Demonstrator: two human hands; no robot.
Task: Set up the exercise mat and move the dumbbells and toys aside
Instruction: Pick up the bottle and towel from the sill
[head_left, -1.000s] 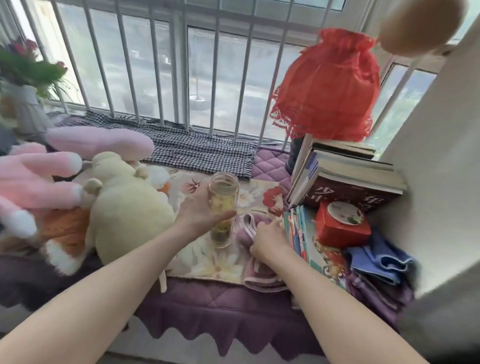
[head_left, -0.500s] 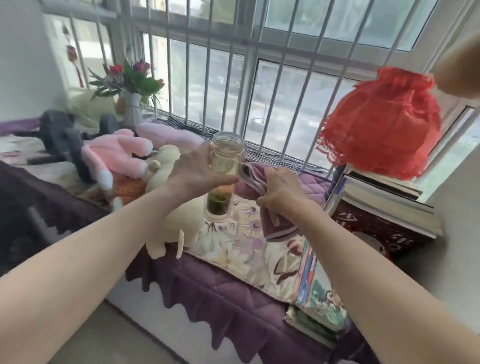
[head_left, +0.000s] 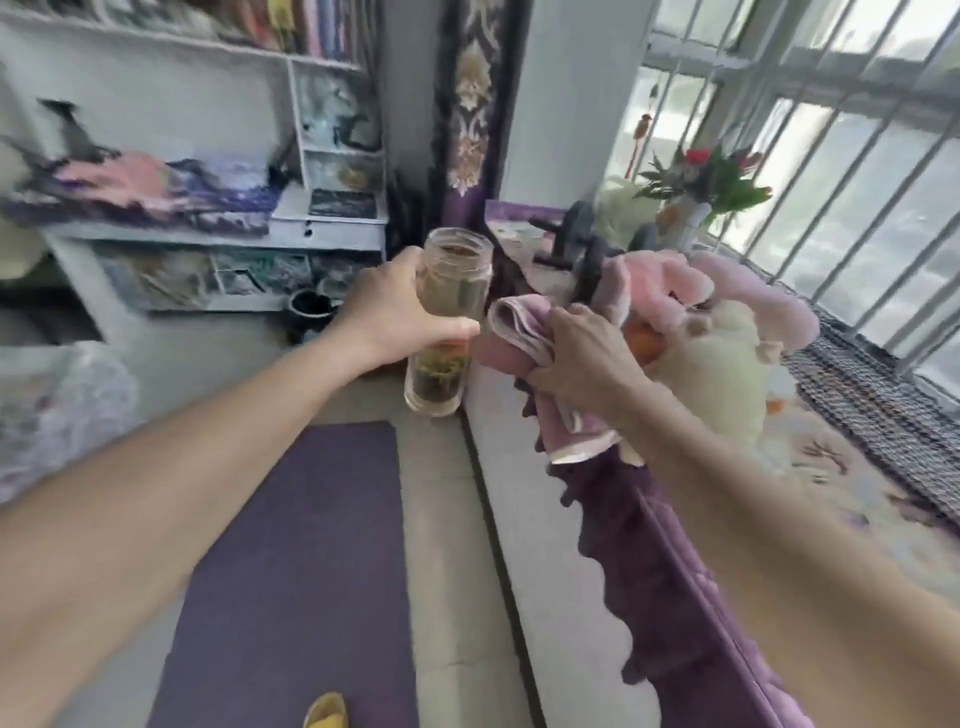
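A purple exercise mat (head_left: 301, 566) lies flat on the floor at lower left. My left hand (head_left: 387, 312) grips a lidless glass jar (head_left: 449, 322) with tea leaves at its bottom, held in the air above the floor. My right hand (head_left: 582, 358) holds a folded pink towel (head_left: 524, 343) just right of the jar. On the window seat sit a pink plush toy (head_left: 675, 286) and a cream plush toy (head_left: 722, 374). Black dumbbells (head_left: 576, 239) lie behind them, partly hidden.
The window seat (head_left: 691, 597) has a purple quilted cover with a scalloped edge and runs along the barred window (head_left: 852, 171). A vase of flowers (head_left: 696, 208) stands at its far end. White shelves (head_left: 208, 239) fill the left wall. A yellow slipper (head_left: 327, 712) shows at the bottom.
The view has swung left from the window seat toward the room, bringing the mat and shelves into sight. Both hands have carried the jar and towel off the seat, out over the floor.
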